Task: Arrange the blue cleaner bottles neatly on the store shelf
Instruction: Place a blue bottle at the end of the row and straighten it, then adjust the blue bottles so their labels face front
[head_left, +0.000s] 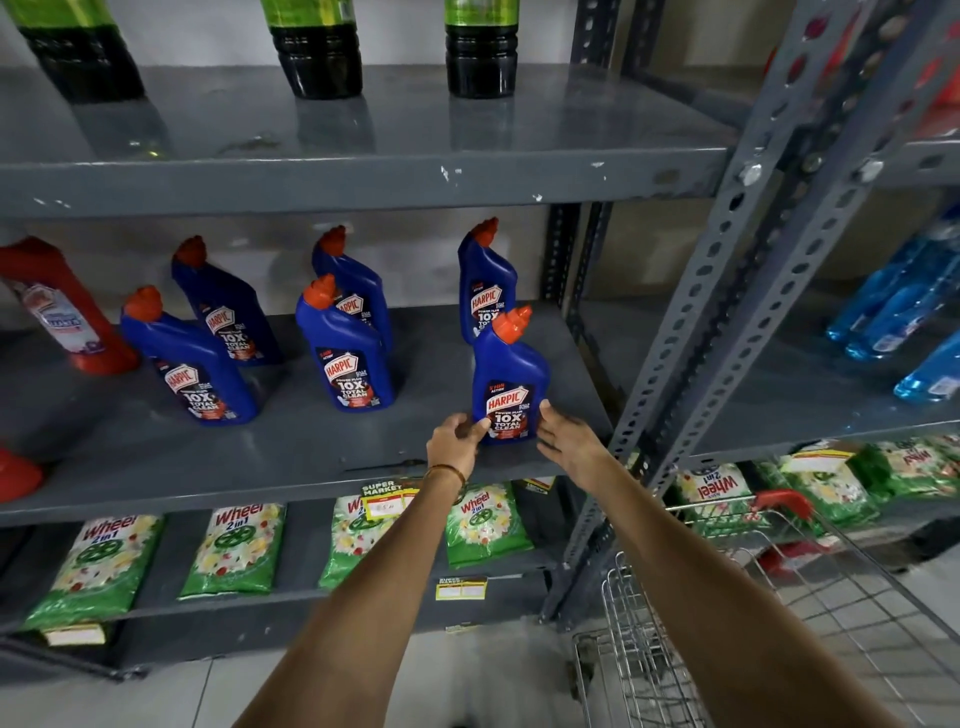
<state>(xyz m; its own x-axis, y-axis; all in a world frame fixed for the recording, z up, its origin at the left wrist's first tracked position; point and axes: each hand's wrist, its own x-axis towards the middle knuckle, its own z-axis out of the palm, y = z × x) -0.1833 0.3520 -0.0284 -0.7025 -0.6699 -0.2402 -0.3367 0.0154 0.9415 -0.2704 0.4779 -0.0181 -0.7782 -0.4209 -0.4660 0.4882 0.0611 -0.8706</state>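
Several blue Harpic cleaner bottles with orange caps stand on the grey middle shelf (291, 467). The front right bottle (511, 366) stands upright near the shelf's front edge. My left hand (456, 435) grips its lower left side and my right hand (567, 435) presses its lower right side. Directly behind it stands another blue bottle (484, 270). A pair stands mid-shelf, the front one (345, 353) partly covering the rear one (358, 283). Further left stand two more, one in front (189, 366) and one behind (226, 306).
A red bottle (62, 312) stands at the shelf's far left. Dark green-labelled bottles (317, 52) stand on the shelf above. Green Wheel detergent packs (234, 551) lie on the shelf below. A wire shopping cart (769, 613) is at lower right, beside a perforated upright post (727, 291).
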